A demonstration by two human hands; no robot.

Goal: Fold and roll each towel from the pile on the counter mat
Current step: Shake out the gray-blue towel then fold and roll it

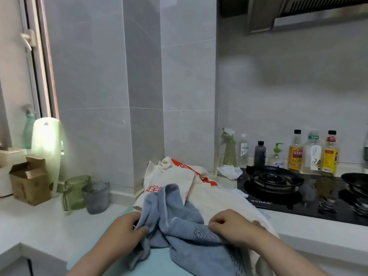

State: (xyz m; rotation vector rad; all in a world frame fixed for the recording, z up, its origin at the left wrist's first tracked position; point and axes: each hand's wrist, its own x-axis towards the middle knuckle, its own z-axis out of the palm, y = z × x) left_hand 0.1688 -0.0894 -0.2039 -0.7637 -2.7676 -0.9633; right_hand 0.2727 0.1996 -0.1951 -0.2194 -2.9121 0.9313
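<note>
Fingers point(141, 229) of left hand point(127, 228) and right hand point(229, 224) pinch a bunched blue towel point(185, 222) over the near mat point(159, 262); soft, light cloth, likely best taken by corners.

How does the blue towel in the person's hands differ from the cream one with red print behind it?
The blue towel is blue-grey with no print; the cream towel carries red bands with pale lettering. The left hand and right hand both grip the blue towel; the cream towel lies farther back, in neither hand. Both are crumpled, unfolded.
</note>
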